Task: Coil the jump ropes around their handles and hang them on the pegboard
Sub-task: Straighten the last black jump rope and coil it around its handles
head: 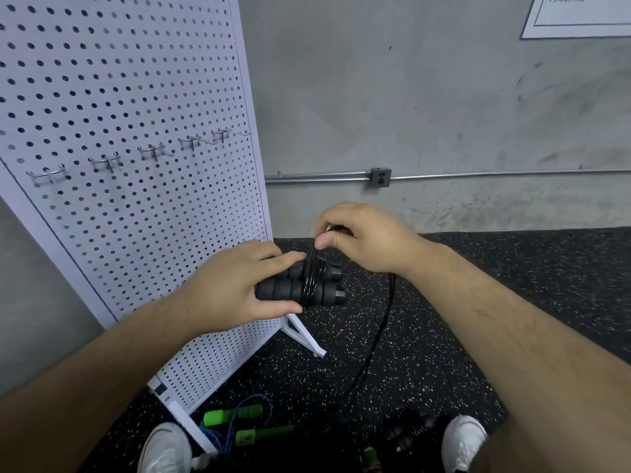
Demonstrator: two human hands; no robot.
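Head view: left hand (235, 285) grips black handles (283, 290), right hand (368, 240) pinches rope (310, 281) just above

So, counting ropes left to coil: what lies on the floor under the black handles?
A green-handled jump rope with blue cord by the pegboard's base, and dark handles near the right shoe. The black rope's tail hangs down there. Forearms cover more floor.

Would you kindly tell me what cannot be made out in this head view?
All in the head view.
- Handles: left ends hidden inside the left hand.
- Rope: the part pinched by the right hand is covered by that hand; its far end is lost against the dark floor.
- Sign: cut off by the top edge, text too small.
- Dark object by the right shoe: blurred, cannot be identified.
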